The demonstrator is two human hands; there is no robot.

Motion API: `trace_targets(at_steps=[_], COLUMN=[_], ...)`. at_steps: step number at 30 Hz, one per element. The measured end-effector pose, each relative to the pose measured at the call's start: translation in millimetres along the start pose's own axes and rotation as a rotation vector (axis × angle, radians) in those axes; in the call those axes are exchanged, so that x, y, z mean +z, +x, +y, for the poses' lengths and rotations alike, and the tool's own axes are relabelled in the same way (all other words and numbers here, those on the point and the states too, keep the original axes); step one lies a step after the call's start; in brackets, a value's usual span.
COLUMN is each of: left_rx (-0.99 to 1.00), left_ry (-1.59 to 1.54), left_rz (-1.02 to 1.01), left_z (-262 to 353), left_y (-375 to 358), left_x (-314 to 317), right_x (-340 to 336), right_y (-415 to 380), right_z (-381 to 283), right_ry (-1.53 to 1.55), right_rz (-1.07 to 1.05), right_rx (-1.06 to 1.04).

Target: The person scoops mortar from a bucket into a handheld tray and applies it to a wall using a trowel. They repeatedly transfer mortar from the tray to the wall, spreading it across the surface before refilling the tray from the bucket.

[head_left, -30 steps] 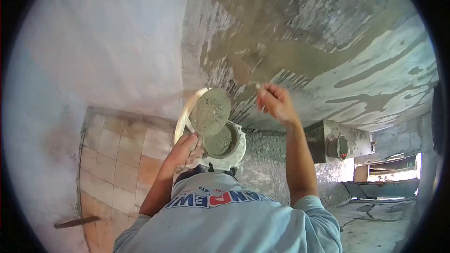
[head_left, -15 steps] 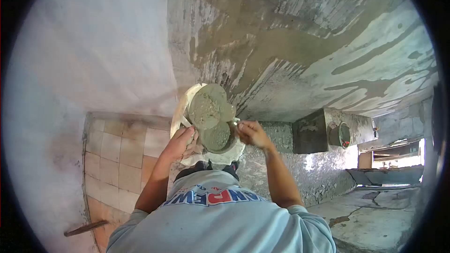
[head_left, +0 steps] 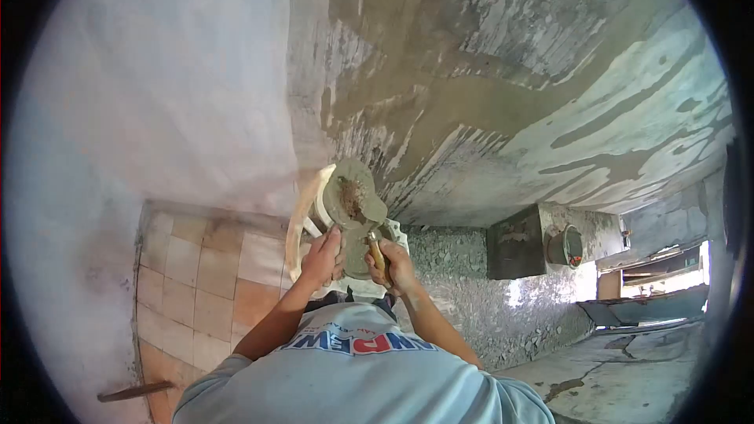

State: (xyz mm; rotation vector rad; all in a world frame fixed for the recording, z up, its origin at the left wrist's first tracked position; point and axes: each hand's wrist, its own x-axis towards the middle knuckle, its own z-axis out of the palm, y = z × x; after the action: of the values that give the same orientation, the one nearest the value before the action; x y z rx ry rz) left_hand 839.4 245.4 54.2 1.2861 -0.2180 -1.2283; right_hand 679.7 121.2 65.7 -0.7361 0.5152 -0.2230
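Observation:
In my right hand (head_left: 395,265) is a trowel, its wooden handle (head_left: 377,254) in my closed fingers and its mortar-coated blade (head_left: 374,210) pointing up and away from me. The blade lies against a round, mortar-covered board (head_left: 341,195) with a brownish lump of mortar (head_left: 352,198) on it. My left hand (head_left: 323,257) is closed at the near edge of this board; its grip is partly hidden. Below both hands a bucket of grey mortar (head_left: 356,257) shows in part, standing on a pale plastic chair (head_left: 302,224).
Ahead is a wall (head_left: 448,86) with patches of wet mortar. Square tiles (head_left: 196,275) cover the floor at left, and rubble (head_left: 503,322) lies at right. A small bucket (head_left: 567,247) is by a grey block (head_left: 514,243). A stick (head_left: 135,392) is at lower left.
My right hand has moved left and inward, bringing the trowel to the board. The board has come slightly down and now covers more of the bucket.

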Motion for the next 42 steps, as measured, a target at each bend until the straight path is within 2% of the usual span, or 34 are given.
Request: trace_targets(at_steps=[7, 11, 17, 20, 27, 30, 33, 35, 38, 39, 42], left_rx=[-0.007, -0.002, 0.111, 0.012, -0.014, 0.047, 0.027, 0.059, 0.079, 0.076, 0.123], left_ry=[-0.106, -0.14, -0.089, -0.171, -0.156, -0.108, -0.162, -0.155, -0.151, -0.147, -0.09], left_rz=[-0.073, -0.107, -0.087, -0.153, -0.155, 0.029, -0.231, -0.292, -0.317, -0.32, -0.259], left_z=[8.4, 18.0, 11.0, 17.5, 11.2, 21.9, 48.2, 66.9, 81.6, 84.9, 83.5], left_y=[10.3, 9.4, 16.7, 11.7, 22.9, 24.4, 28.6, 31.4, 27.5, 25.8, 19.9], left_x=[-3.1, -5.4, -9.6, -9.7, -17.0, -2.0, -2.5, 1.5, 8.8, 9.7, 12.6], right_x=[14.5, 11.7, 14.1, 17.2, 35.1, 50.9, 91.9, 122.9, 179.7, 194.6, 251.1], right_y=[5.7, 13.7, 18.9, 22.0, 20.2, 22.1, 17.3, 16.4, 16.9, 17.8, 20.8], right_z=[-35.5, -39.2, -56.2, -67.3, -90.2, -124.4, -187.4, -245.5, -340.1, -376.1, -461.0], right_ry=[-0.069, 0.046, 0.071, 0.015, -0.13, -0.163, -0.13, -0.282, -0.372, -0.493, -0.568], right_rz=[-0.027, -0.086, -0.182, -0.188, -0.128, -0.133, -0.125, -0.2, -0.14, -0.128, 0.024], right_rx=[0.013, 0.044, 0.045, 0.046, -0.045, -0.144, -0.233, -0.469, -0.778, -0.874, -1.174])
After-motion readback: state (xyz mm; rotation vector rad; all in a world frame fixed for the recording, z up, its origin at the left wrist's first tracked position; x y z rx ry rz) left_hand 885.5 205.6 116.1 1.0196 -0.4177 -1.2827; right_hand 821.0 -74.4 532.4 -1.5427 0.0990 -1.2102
